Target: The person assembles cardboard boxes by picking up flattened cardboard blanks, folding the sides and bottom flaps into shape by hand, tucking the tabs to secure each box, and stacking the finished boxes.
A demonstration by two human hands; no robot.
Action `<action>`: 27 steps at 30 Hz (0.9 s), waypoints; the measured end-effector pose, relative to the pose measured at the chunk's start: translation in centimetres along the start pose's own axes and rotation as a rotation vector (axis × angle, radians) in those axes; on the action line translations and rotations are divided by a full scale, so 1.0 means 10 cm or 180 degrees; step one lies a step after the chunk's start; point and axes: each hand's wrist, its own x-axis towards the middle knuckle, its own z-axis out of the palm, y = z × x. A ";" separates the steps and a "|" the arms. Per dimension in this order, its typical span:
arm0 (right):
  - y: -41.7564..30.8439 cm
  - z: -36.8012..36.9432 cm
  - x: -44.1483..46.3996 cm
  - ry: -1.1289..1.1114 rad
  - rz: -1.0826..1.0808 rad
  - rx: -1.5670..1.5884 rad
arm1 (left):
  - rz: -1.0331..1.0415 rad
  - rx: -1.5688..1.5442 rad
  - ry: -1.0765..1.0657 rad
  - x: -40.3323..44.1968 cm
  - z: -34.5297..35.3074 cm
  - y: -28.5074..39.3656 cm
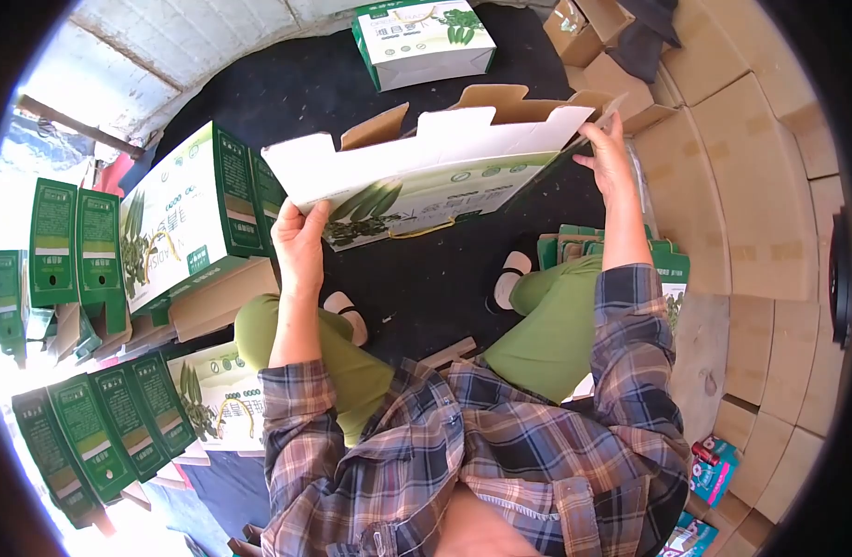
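Note:
A white and green printed carton (pixel 426 181) hangs between my hands over the black floor covering, its flaps standing up and its brown inside showing at the top. The carton's left end is pinched by my left hand (pixel 300 246), thumb on the printed face. At the right end, my right hand (pixel 613 158) grips the edge near a raised flap, fingers partly behind the cardboard. A yellow cord handle (pixel 423 230) shows on the lower part of the printed face.
A closed printed box (pixel 426 46) sits on the black cloth (pixel 268 84) ahead. Printed cartons (pixel 180 223) are stacked at left, more folded ones (pixel 119 427) below them. Brown boxes (pixel 751 176) line the right side. Small open cartons (pixel 611 84) lie at upper right.

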 end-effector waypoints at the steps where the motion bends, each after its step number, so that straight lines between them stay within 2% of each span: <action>1: 0.02 -0.01 0.02 -0.0017 0.0004 0.0000 | 0.0001 0.0007 0.0016 0.01 0.00 -0.01; 8: 0.16 0.00 0.10 -0.0645 0.0029 0.0897 | -0.0020 0.0098 0.0006 0.04 -0.02 -0.12; 9: 0.20 0.03 0.11 -0.0657 0.0041 0.0890 | -0.0029 0.0100 0.0022 0.03 -0.01 -0.14; 11: 0.28 0.08 0.10 -0.1147 -0.0141 0.0515 | -0.0122 -0.0013 0.0021 -0.01 0.02 -0.17; 15: 0.31 0.25 0.02 -0.1376 0.0391 0.0970 | -0.0453 0.0418 0.0229 -0.04 -0.05 -0.21; 17: 0.35 0.31 0.03 -0.1420 0.0428 0.1018 | -0.0483 0.0491 0.0244 -0.05 -0.10 -0.20; 19: 0.39 0.35 0.02 -0.1665 0.0276 0.0491 | -0.0525 0.0244 0.0220 -0.09 -0.13 -0.18; 27: 0.37 0.38 0.02 -0.1853 0.0504 0.1123 | -0.0560 0.0623 0.0210 -0.19 -0.18 -0.10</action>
